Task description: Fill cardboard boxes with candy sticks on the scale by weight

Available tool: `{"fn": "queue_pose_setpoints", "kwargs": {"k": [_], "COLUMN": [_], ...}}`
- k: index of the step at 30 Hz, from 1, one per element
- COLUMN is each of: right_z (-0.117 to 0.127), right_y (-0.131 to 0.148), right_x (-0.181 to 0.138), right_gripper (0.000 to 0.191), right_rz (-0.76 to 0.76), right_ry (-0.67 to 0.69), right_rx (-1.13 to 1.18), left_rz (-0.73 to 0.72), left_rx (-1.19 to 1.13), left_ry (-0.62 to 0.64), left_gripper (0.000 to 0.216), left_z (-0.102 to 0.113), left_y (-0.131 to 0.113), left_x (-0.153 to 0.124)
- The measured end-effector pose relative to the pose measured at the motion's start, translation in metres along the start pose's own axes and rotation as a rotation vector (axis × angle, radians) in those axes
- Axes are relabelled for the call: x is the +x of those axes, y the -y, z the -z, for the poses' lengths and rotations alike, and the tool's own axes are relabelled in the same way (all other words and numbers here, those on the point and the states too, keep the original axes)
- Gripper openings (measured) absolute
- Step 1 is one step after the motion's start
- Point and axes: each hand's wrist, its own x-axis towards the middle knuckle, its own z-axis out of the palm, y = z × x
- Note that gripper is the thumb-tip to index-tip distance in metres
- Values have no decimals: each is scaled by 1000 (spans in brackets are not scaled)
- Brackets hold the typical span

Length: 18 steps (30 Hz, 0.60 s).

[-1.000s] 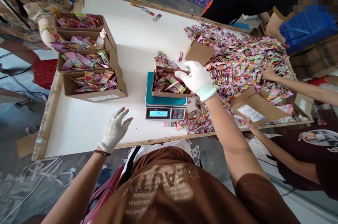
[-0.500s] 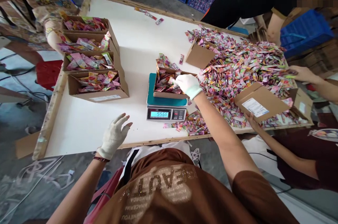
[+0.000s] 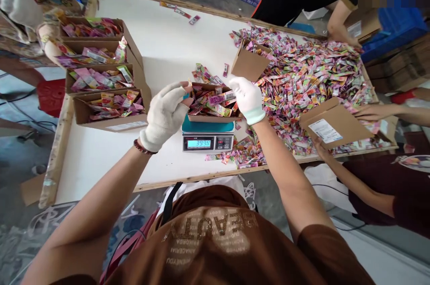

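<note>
A small open cardboard box (image 3: 210,119), filled with colourful stick packets (image 3: 217,99), sits on the teal plate of a digital scale (image 3: 207,142). My left hand (image 3: 167,112), in a white glove with bare fingertips, has its thumb and fingers at the box's left end. At the right end is my gloved right hand (image 3: 247,97), its fingers bent over the edge and partly hidden. Both hands appear to hold the box by its ends. The scale's display is lit with a number.
Several filled boxes (image 3: 109,123) stand in a row at the table's left. A large packet heap (image 3: 298,83) covers the right side, with a tilted box (image 3: 250,63) at its edge. Co-workers' hands are around the heap; one holds a labelled box (image 3: 336,123). A gloved hand (image 3: 20,5) shows at upper left.
My left hand has come up from the table's front edge to the box's left end. My right hand has moved from the packets to its right end. The scale's number has dropped.
</note>
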Motion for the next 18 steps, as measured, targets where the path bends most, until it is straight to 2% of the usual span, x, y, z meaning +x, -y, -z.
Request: {"fn": "queue_pose_setpoints", "kwargs": {"k": [4,9,12,18], "right_z": [2,-5,-11,-14], "right_y": [-8,-18,-16,-16], "right_x": [1,7,12,19], "right_gripper": [52,53,48,46], "right_rz": [48,58,54,83], "right_ry": [-65,-85,-49,96], "right_rx": [96,157,176,165], "left_rz": [-39,-73,-98,-115], "left_rx": [41,49,38,56], "left_ry": [-16,-61,-83,-110], "left_gripper": [39,39,40,39], "left_z": [-8,-21,-25,-18], "left_y": [-17,-12,-6,1], "left_x": [15,19,22,26]}}
